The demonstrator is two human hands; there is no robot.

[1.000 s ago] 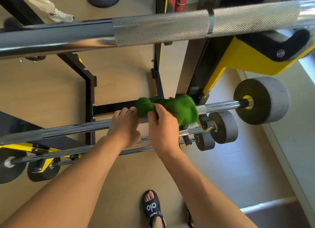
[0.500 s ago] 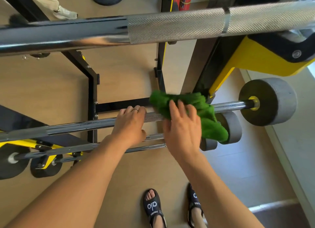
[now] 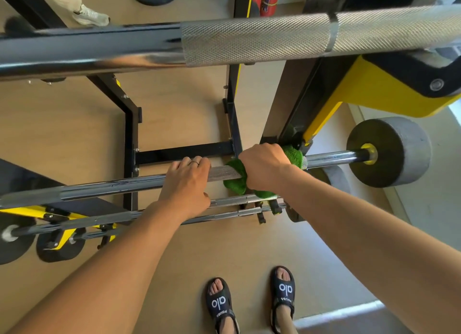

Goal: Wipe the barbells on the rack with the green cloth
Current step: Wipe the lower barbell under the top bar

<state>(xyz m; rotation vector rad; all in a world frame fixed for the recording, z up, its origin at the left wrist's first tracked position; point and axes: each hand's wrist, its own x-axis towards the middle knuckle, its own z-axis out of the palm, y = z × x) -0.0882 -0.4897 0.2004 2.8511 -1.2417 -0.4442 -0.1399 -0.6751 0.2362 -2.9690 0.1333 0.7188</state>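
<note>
Mid-wipe on the second barbell [image 3: 139, 184] of the rack [image 3: 131, 144]: green cloth [image 3: 235, 181] wrapped round the shaft toward the rack's right edge, gripped by right hand [image 3: 264, 167], left hand [image 3: 185, 184] curled over bar, steadying; next, probably sliding cloth along.

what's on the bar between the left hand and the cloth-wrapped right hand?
Head view: only a short bare stretch of the barbell's knurled shaft separates the left hand from the green cloth that the right hand grips around it.
</note>
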